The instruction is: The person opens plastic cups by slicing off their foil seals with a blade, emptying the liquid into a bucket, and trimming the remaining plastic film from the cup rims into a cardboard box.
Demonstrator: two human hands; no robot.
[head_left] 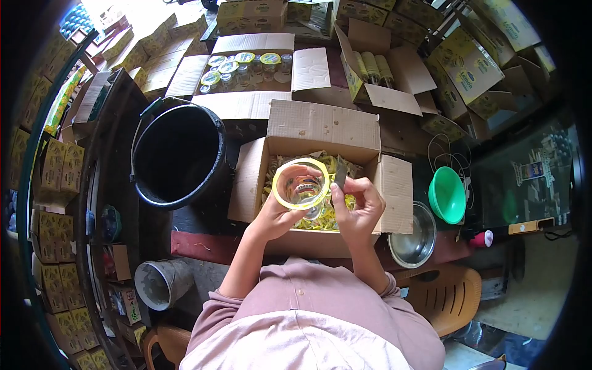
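My left hand (276,214) is wrapped round a clear cup with a yellow rim (290,196), its mouth tilted up toward me. The fingers show through the clear wall. Pinched between the thumb and fingers of my right hand (361,209) is a thin, dark, flat strip (340,172), beside the cup's right edge; its exact kind is unclear. Both hands are above an open cardboard box (324,126) with its flaps folded out. Inside it lie many yellow printed plastic pieces (327,221), partly hidden by my hands and the cup.
A black bucket (143,154) stands left of the box. Behind are a carton of lidded jars (243,69) and a carton of bottles (373,66). A steel bowl (414,237) and green bowl (447,194) sit at right. A grey bucket (161,283) is lower left.
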